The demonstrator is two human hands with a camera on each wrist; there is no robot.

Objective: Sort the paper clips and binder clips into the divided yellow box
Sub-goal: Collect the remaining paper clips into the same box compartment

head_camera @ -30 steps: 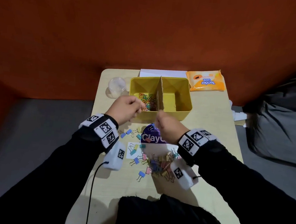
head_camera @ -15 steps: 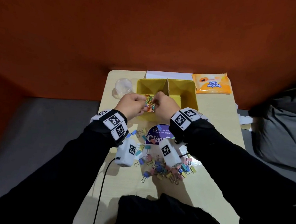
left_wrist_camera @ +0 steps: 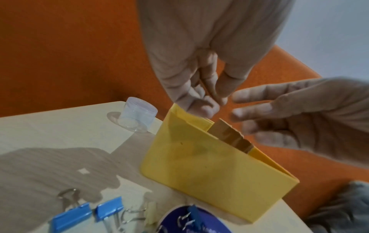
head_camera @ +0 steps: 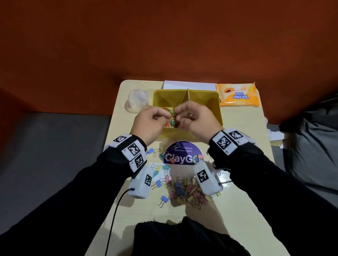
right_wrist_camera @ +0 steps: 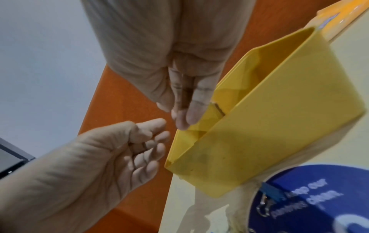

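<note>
Both hands over the yellow box [head_camera: 217, 109]; paper clips [head_camera: 170, 117] lie in its left compartment. Left hand [head_camera: 150, 124] grip loosely curled, right hand [head_camera: 195, 120] fingers relaxed — neither visibly holding anything. Binder clips [head_camera: 186, 191] on near worktop [head_camera: 227, 216] — best carried to the right compartment.

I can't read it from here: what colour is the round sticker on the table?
The round sticker is dark blue-purple with white lettering, clearest in the head view.
</note>
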